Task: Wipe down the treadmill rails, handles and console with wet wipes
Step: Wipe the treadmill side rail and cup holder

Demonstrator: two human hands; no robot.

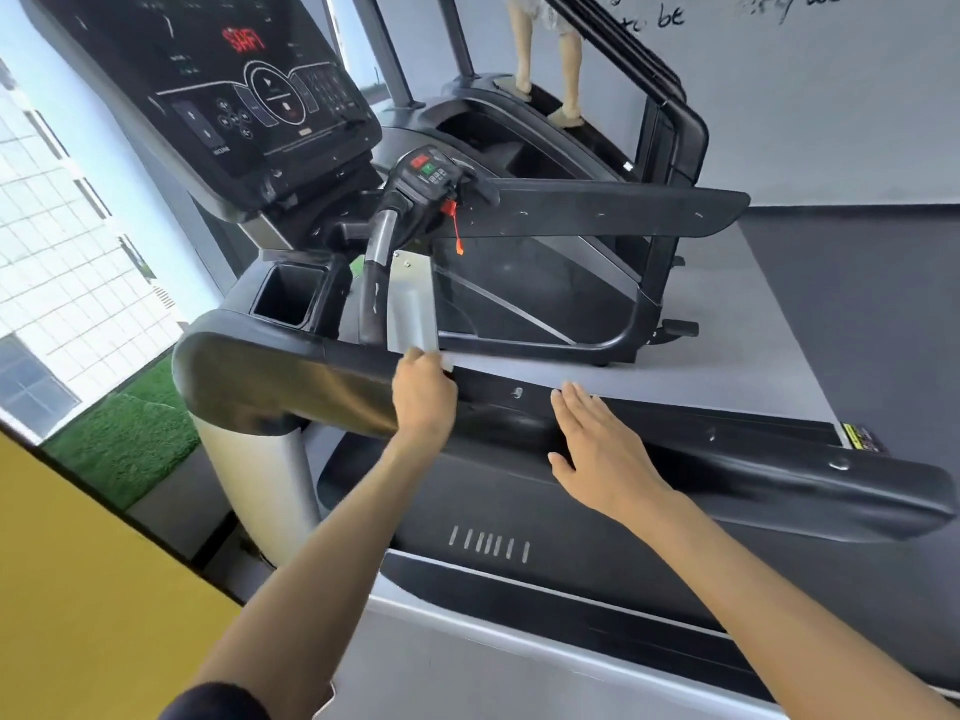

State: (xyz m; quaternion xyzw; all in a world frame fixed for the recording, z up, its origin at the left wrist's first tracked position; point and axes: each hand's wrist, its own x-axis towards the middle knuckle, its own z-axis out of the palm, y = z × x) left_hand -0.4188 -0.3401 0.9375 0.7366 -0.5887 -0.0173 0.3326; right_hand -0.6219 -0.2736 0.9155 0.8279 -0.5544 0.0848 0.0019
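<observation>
grey floor [857, 283], white wall [831, 122] with black lettering [670, 15], bright window [78, 252] left, green turf [135, 433] beyond

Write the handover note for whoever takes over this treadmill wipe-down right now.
Left hand: grips a white wipe on the near rail, close to its front end.
Right hand: open, flat on or just over the same rail, further back.
Done: the picture does not show which surfaces are already wiped.
Left: judging from the wipe's position, the rest of this rail, then the far rail, the handle and the console.
</observation>
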